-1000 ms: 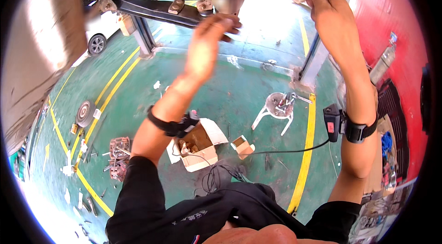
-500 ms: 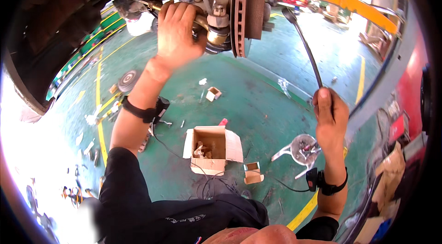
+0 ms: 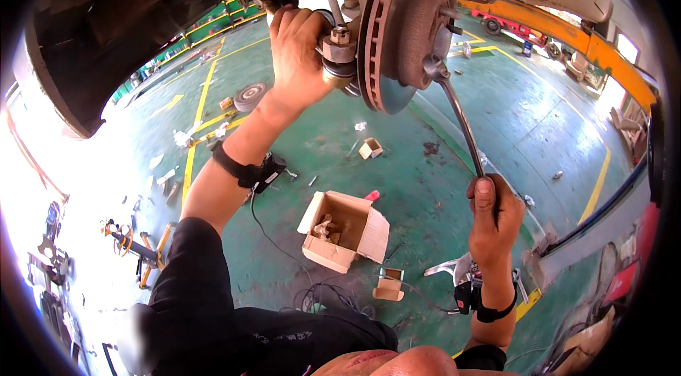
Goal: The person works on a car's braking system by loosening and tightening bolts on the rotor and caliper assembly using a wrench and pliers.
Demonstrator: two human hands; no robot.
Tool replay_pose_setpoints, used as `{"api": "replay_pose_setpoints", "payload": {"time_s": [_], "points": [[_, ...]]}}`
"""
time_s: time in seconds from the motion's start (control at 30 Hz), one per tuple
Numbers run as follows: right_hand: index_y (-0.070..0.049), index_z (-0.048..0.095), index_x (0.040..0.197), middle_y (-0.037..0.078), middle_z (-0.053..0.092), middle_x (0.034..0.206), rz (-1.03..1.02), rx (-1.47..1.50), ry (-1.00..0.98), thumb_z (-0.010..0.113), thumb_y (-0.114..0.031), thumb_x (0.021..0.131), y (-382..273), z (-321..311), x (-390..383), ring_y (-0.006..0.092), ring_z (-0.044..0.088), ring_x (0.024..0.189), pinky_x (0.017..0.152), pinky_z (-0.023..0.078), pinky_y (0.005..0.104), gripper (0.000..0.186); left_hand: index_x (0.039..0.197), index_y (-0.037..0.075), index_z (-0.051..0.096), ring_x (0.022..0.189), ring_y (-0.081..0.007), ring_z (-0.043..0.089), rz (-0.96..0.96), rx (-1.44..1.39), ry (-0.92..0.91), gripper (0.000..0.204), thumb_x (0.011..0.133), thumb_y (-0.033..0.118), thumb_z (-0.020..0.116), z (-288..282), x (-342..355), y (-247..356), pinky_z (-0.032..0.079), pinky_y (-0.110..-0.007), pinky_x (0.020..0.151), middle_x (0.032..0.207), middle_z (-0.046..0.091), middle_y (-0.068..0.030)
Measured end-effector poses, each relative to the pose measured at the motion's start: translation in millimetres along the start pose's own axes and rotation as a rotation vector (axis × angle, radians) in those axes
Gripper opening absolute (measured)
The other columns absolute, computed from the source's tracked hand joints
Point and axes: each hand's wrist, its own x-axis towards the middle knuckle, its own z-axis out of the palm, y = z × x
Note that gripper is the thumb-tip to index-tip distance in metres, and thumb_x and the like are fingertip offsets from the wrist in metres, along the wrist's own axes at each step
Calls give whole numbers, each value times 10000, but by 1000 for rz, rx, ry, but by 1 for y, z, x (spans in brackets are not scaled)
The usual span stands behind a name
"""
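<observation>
Overhead hangs a rusty brake disc [image 3: 386,85] with its hub [image 3: 424,28] and studs facing right. Left of the disc, my left hand [image 3: 294,57] is closed around the tie rod end, its fingers wrapped over the top. Beside my knuckles, the ball joint [image 3: 339,50] shows a threaded stud and nut pointing up. The back of my hand hides most of the rod. In my right hand [image 3: 495,220], held lower and to the right, is a long dark metal wrench [image 3: 462,120]. Its head overlaps the lower edge of the hub; whether they touch I cannot tell.
An orange lift arm [image 3: 560,28] crosses the upper right. Below on the green floor stand an open cardboard box [image 3: 337,262], a small open carton [image 3: 389,285] and a grey stool-like holder [image 3: 454,266]. Cables [image 3: 330,294] lie near me. A wheel [image 3: 250,96] lies at far left.
My view has shifted, so the disc and hub show more fully. The wrench head has come left to the hub, from hanging apart at its right. My left hand stays on the tie rod end.
</observation>
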Motion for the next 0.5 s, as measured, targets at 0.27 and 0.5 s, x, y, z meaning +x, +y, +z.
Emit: {"api": "replay_pose_setpoints", "payload": {"time_s": [0.27,0.5], "points": [[9,591,801,23,483,586,14,113,-3,545,-328,1029,11,6,2,89,411,519,485,306,275,409,780,41,549,813,-352,511,7,6,27,305,749,311,687,4,-2,-4,379,-503,972,774,524,-110],[0,581,789,1,439,582,148,193,14,530,-366,1033,33,22,-36,72,389,536,488,278,268,443,766,62,523,791,-349,499,47,41,88,304,734,307,702,5,-4,-10,390,-481,946,748,497,-99]]}}
